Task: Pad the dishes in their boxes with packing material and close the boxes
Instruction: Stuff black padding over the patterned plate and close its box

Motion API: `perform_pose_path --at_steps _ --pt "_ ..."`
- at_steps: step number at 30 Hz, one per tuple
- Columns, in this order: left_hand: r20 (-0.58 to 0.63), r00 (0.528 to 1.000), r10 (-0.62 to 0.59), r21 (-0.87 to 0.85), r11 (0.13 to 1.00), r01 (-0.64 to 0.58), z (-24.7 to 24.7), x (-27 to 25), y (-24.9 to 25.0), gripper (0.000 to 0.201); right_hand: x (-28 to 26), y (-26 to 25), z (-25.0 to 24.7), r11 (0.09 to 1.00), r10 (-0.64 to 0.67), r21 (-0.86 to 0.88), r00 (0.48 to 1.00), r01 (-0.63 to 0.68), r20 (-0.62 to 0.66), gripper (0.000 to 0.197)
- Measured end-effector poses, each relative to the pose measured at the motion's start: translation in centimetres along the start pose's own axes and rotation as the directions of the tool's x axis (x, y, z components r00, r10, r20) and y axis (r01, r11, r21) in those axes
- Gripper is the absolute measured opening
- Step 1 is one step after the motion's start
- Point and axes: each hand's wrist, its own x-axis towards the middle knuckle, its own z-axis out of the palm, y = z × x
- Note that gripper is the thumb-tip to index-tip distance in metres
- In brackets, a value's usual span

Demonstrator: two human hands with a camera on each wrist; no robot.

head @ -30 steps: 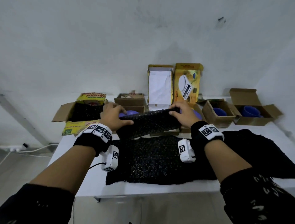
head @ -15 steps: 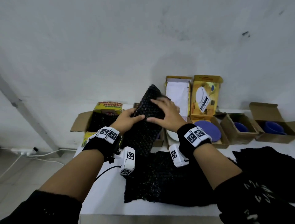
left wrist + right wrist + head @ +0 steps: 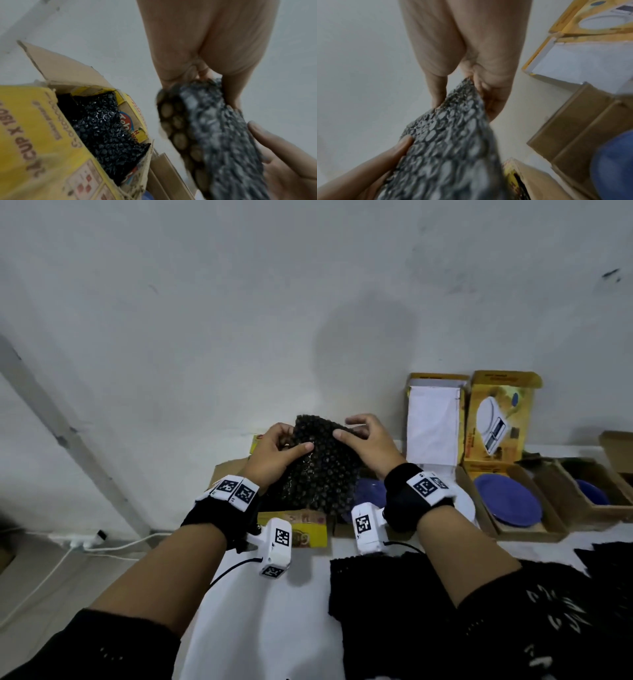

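Item: bubble wrap [image 3: 322,467], long axis upright; you are pinching it with both hands, left hand [image 3: 274,455], right hand [image 3: 368,445], directly above the yellow box [image 3: 42,135].

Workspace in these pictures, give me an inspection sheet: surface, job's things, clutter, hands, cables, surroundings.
Surface: white table, partly covered by black wrap sheets.
Job's things: folded black bubble wrap held up over the boxes; yellow box open, already holding black wrap; open box with blue plate; brown box with a blue dish.
Clutter: upright scale carton.
Hands: left hand and right hand both grip the bubble wrap.
Cables: white cable on the floor, left.
Surroundings: bare white wall.
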Motion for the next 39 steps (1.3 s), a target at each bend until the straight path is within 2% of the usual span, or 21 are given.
perform_pose_path --at_steps 1,2,4,5,7,9,11,14,18,20,22,23,25,27,28,30,32,34,36,37,39 --pt "-0.061 0.998 -0.011 0.009 1.000 0.012 -0.6 0.5 -0.5 0.023 0.2 0.1 0.7 0.998 0.052 0.024 0.998 -0.051 -0.044 0.053" --pt "-0.118 0.993 -0.032 0.010 0.999 0.033 -1.2 0.9 -1.2 0.026 0.2 0.3 1.4 0.990 0.123 0.064 0.992 -0.122 -0.022 0.066" --pt "-0.190 0.979 -0.072 0.044 0.996 0.082 -2.3 1.5 -1.9 0.034 0.3 1.0 3.0 0.956 0.239 0.144 0.962 -0.257 0.134 0.080" --pt "-0.200 0.975 -0.092 0.076 0.991 0.109 -3.0 1.8 -2.2 0.042 0.6 1.4 3.8 0.945 0.265 0.144 0.947 -0.292 0.181 0.078" --pt "-0.153 0.981 -0.123 0.157 0.977 0.147 -4.2 2.0 -2.8 0.055 1.5 2.2 5.5 0.964 0.251 0.057 0.960 -0.259 0.126 0.063" --pt "-0.065 0.991 -0.118 0.264 0.956 0.131 -5.6 2.3 -3.8 0.060 2.5 2.9 6.9 0.979 0.164 -0.125 0.986 -0.159 0.030 0.048" --pt "-0.029 0.995 -0.095 0.393 0.914 0.099 -6.9 2.8 -4.9 0.058 3.0 3.5 7.7 0.940 0.088 -0.330 0.996 -0.082 0.002 0.034" --pt "0.036 0.995 -0.094 0.608 0.792 0.053 -7.7 2.9 -5.8 0.051 3.2 4.7 8.6 0.852 0.077 -0.522 0.995 -0.037 0.056 0.031" --pt "0.113 0.988 -0.102 0.800 0.599 -0.029 -8.0 2.8 -6.8 0.051 3.0 5.7 9.5 0.688 0.168 -0.725 0.969 0.015 0.179 0.046" --pt "0.119 0.989 -0.091 0.853 0.519 -0.054 -8.0 2.9 -7.1 0.052 3.0 5.2 9.6 0.631 0.073 -0.768 0.977 0.110 0.200 0.052" --pt "0.137 0.987 -0.081 0.898 0.432 -0.089 -8.0 3.0 -7.0 0.051 3.0 4.7 10.1 0.539 -0.017 -0.801 0.955 0.258 0.297 0.055" --pt "0.140 0.987 -0.084 0.920 0.379 -0.098 -7.8 3.1 -7.1 0.050 3.0 4.6 10.5 0.492 0.010 -0.809 0.927 0.322 0.376 0.056" --pt "0.148 0.985 -0.093 0.956 0.269 -0.118 -7.8 3.2 -7.2 0.046 2.9 5.3 11.8 0.442 0.181 -0.807 0.842 0.392 0.508 0.061" --pt "0.187 0.979 -0.085 0.971 0.167 -0.170 -7.4 3.1 -7.2 0.038 2.8 6.3 12.6 0.438 0.360 -0.813 0.754 0.384 0.550 0.060" --pt "0.218 0.972 -0.083 0.970 0.128 -0.207 -7.1 3.1 -7.3 0.035 2.8 6.5 12.7 0.439 0.383 -0.816 0.744 0.375 0.548 0.057" --pt "0.261 0.964 -0.053 0.963 0.089 -0.255 -6.9 2.9 -7.5 0.034 3.1 6.3 12.6 0.434 0.311 -0.821 0.794 0.370 0.522 0.050" --pt "0.243 0.970 -0.028 0.967 0.084 -0.240 -7.4 2.8 -7.6 0.033 3.2 6.1 12.8 0.408 0.246 -0.827 0.825 0.387 0.508 0.047" --pt "0.186 0.982 -0.016 0.973 0.141 -0.183 -8.0 2.5 -7.4 0.030 2.9 6.4 13.3 0.409 0.321 -0.817 0.774 0.406 0.546 0.048" --pt "0.142 0.990 -0.016 0.963 0.234 -0.135 -8.1 2.0 -6.7 0.027 2.4 6.8 13.5 0.431 0.415 -0.801 0.697 0.416 0.585 0.048" --pt "0.119 0.993 -0.021 0.953 0.284 -0.108 -8.1 1.8 -6.2 0.025 2.2 6.6 13.2 0.458 0.421 -0.788 0.680 0.411 0.600 0.046" --pt "0.080 0.997 -0.009 0.924 0.375 -0.071 -7.8 1.3 -5.2 0.021 2.2 5.3 11.9 0.535 0.323 -0.747 0.721 0.395 0.613 0.040"
